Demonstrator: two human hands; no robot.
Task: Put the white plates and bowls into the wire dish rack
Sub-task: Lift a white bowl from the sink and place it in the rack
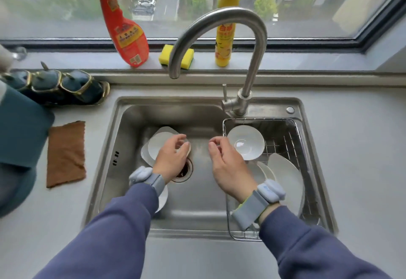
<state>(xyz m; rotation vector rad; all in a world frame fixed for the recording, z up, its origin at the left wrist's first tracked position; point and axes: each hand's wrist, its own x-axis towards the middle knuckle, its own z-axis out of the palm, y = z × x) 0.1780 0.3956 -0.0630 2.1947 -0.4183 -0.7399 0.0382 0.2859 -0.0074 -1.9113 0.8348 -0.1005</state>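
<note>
The wire dish rack [295, 138] fills the right side of the steel sink [131, 125]. Inside it a white bowl [246, 142] sits upright at the far end, and white plates [285, 175] lean on edge nearer me. A stack of white bowls and plates [158, 144] lies on the sink floor at the left. My left hand [173, 157] hovers over that stack, fingers curled and apart, holding nothing. My right hand [228, 164] hangs over the sink's middle beside the rack, also with nothing in it. Another white plate [163, 197] shows under my left wrist.
The curved tap [219, 37] arches over the sink. On the sill stand a red spray bottle [125, 30], a yellow sponge [176, 56] and a yellow detergent bottle [225, 28]. A brown cloth [66, 153] and dark jars [55, 85] lie on the counter at left.
</note>
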